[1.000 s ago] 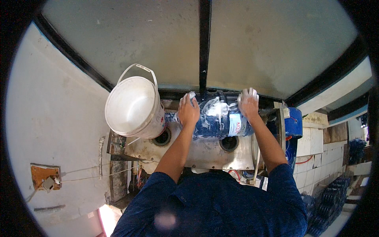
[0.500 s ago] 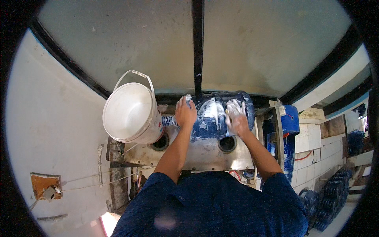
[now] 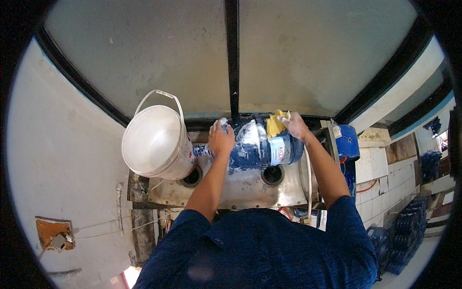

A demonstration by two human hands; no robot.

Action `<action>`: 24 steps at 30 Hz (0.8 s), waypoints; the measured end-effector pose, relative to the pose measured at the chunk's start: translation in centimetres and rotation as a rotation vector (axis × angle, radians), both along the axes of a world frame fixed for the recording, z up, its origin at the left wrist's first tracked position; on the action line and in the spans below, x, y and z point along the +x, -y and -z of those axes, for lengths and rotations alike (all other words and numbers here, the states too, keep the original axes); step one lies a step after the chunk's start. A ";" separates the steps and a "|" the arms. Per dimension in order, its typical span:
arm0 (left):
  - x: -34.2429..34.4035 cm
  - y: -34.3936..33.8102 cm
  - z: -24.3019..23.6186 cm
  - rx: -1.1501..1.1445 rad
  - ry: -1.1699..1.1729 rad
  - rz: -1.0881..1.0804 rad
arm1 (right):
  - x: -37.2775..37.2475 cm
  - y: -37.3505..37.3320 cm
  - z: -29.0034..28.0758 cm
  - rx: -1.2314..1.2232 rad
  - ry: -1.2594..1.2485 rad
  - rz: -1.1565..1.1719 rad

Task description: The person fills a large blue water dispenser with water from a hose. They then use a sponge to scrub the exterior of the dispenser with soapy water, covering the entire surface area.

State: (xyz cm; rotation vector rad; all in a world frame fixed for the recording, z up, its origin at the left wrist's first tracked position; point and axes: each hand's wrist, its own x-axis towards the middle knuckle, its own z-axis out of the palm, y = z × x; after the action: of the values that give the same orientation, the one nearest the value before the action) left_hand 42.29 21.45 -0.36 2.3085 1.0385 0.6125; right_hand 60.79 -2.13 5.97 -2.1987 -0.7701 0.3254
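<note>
A large blue plastic water jug (image 3: 248, 156) lies on its side, its neck toward the left and white foam smeared over its upper side. My left hand (image 3: 222, 140) grips the jug's shoulder by the neck, fingers curled over it. At the base end, my right hand (image 3: 297, 126) pinches a crumpled yellow cloth (image 3: 275, 126) against the top of the jug. Foam whitens the fingers of both hands. A pale label (image 3: 280, 150) shows on the jug just below the cloth.
Left of the jug stands a white bucket (image 3: 156, 168), handle raised. The metal counter (image 3: 226, 190) has two round dark openings, the left one (image 3: 192, 177) beside the bucket. Framed panels (image 3: 308, 62) rise behind. At right are a blue container (image 3: 347, 144) and stacked jugs (image 3: 404, 231).
My right hand has moved up and slightly right on the jug, and the yellow cloth now shows in it. The label has come into view. My left hand stays at the shoulder.
</note>
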 end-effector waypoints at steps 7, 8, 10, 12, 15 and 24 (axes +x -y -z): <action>-1.1 0.4 -0.3 -0.005 0.006 -0.007 | 1.4 -1.3 0.0 -0.016 0.300 0.042; -0.9 0.1 0.4 0.016 0.023 -0.013 | 0.4 -2.5 -1.1 0.018 0.324 0.037; -0.6 -0.2 0.8 0.006 0.030 -0.007 | -1.2 -4.0 0.5 0.045 0.521 -0.028; -0.5 0.1 0.0 -0.030 -0.006 -0.006 | -4.1 -5.1 2.8 -0.009 0.469 -0.099; -0.3 -0.5 -0.2 -0.045 -0.036 -0.013 | -10.9 -5.0 3.5 -0.022 0.714 -0.283; 0.3 -0.7 0.7 -0.081 -0.043 0.016 | -6.3 -10.1 5.8 -0.213 0.570 -0.018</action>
State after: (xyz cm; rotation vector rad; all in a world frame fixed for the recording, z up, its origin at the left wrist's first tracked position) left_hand 42.57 22.18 -1.10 2.2662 1.0445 0.5078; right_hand 54.49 8.00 0.13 -2.5191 -1.0969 -0.2395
